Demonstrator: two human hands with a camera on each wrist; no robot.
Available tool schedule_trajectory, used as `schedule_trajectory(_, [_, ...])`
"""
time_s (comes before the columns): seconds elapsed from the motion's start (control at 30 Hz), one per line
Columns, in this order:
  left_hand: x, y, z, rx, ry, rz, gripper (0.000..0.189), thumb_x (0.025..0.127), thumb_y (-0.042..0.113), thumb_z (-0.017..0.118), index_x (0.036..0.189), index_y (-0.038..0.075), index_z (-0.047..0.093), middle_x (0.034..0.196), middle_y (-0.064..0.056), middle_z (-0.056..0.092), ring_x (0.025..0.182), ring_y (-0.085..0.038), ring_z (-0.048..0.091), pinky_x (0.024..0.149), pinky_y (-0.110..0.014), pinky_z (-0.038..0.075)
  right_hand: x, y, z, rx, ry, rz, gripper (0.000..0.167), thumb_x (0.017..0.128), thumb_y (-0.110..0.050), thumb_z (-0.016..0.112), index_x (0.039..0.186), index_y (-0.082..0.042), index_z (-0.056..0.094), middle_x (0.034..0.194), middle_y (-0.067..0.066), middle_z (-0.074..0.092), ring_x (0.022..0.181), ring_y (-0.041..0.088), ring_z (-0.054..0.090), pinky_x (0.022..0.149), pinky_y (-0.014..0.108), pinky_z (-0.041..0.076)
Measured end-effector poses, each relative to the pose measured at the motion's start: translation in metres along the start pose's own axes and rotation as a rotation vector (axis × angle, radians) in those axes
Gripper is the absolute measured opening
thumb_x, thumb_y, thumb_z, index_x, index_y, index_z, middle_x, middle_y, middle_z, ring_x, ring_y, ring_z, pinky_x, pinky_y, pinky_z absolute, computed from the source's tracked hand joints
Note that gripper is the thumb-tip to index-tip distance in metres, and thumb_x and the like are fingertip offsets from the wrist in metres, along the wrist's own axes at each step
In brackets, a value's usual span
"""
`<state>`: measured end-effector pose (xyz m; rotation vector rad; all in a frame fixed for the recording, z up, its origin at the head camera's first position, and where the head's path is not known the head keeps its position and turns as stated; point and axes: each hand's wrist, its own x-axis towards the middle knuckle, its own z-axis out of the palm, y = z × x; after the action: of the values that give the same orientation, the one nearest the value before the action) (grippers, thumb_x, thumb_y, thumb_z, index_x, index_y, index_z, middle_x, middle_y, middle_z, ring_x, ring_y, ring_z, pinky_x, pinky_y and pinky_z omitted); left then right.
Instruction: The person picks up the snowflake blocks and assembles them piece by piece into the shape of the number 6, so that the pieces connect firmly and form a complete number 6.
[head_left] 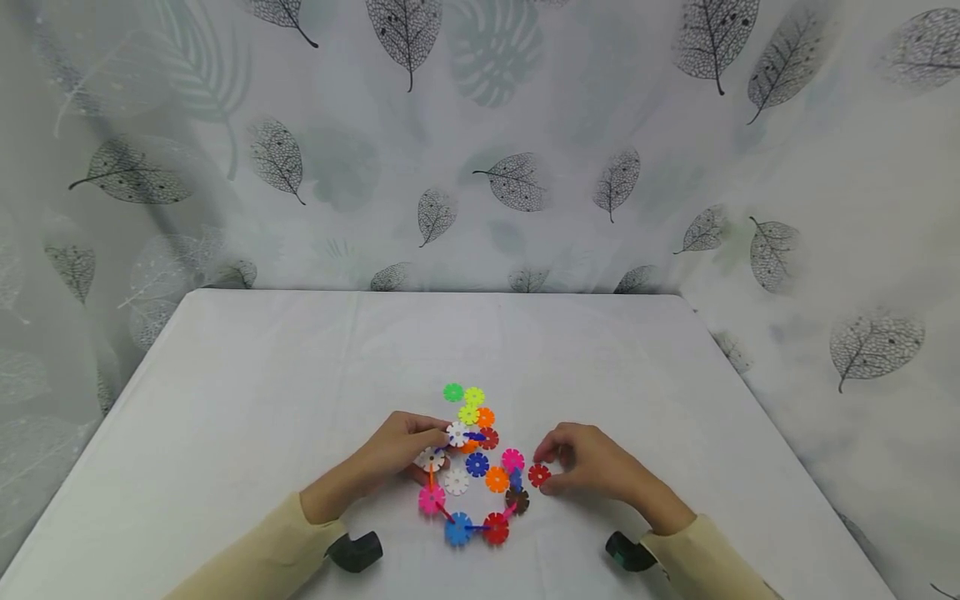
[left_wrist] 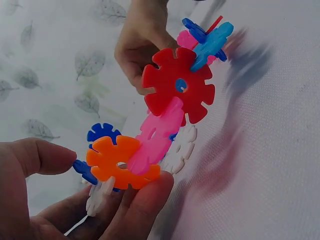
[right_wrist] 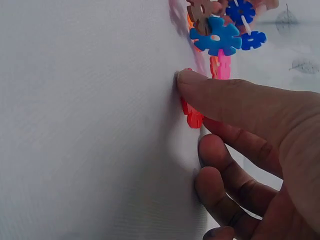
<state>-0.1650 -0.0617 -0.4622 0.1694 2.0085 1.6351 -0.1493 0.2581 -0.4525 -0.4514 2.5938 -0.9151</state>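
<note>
A chain of interlocking snowflake discs (head_left: pixel 459 529) in several colours curves over the near middle of the table. My left hand (head_left: pixel 393 448) grips its left side by the white discs (head_left: pixel 432 459). In the left wrist view, the thumb and fingers hold it around a blue disc and an orange disc (left_wrist: pixel 115 156), with a pink and a large red disc (left_wrist: pixel 175 90) beyond. Just right of the chain, my right hand (head_left: pixel 588 460) pinches a single red snowflake disc (head_left: pixel 538 475). That disc (right_wrist: pixel 194 119) is partly hidden by the thumb in the right wrist view.
Green (head_left: pixel 453 392) and yellow (head_left: pixel 474 396) discs lie at the far end of the group. I cannot tell whether the inner orange disc (head_left: pixel 497 479) is joined to the chain. White cloth covers the table (head_left: pixel 285 358); a leaf-print curtain (head_left: pixel 525 108) stands behind.
</note>
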Motion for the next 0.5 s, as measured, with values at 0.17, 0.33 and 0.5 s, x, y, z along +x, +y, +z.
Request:
schedule_trajectory(0.17, [-0.0004, 0.0022, 0.0017, 0.033, 0.012, -0.004, 0.042, 0.097, 0.021, 0.065, 0.131, -0.003, 0.065, 0.112, -0.009, 0.071, 0.086, -0.019, 0.064, 0.060, -0.033, 0.058, 0.0017, -0.0007, -0.0013, -0.018, -0.001, 0.009, 0.030, 0.073, -0.019, 0.092, 0.095, -0.021, 0.072, 0.092, -0.009, 0.064, 0.083, 0.017, 0.055, 0.070, 0.028, 0.052])
schedule_trajectory(0.33, [0.0007, 0.0032, 0.0032, 0.070, -0.002, 0.003, 0.039, 0.096, 0.021, 0.064, 0.127, -0.002, 0.068, 0.107, -0.008, 0.073, 0.082, -0.018, 0.062, 0.059, -0.031, 0.057, 0.0015, 0.0006, -0.0037, -0.010, -0.009, -0.001, 0.030, 0.074, -0.017, 0.092, 0.094, -0.019, 0.071, 0.090, -0.008, 0.064, 0.082, 0.018, 0.056, 0.068, 0.028, 0.052])
schedule_trajectory(0.5, [0.0015, 0.0039, 0.0044, 0.100, 0.007, -0.011, 0.034, 0.095, 0.022, 0.064, 0.120, 0.001, 0.073, 0.106, -0.005, 0.072, 0.082, -0.019, 0.059, 0.059, -0.030, 0.056, 0.0003, 0.0032, -0.0055, 0.014, -0.016, -0.013, 0.029, 0.074, -0.014, 0.091, 0.095, -0.018, 0.070, 0.091, -0.007, 0.064, 0.081, 0.018, 0.056, 0.068, 0.028, 0.051])
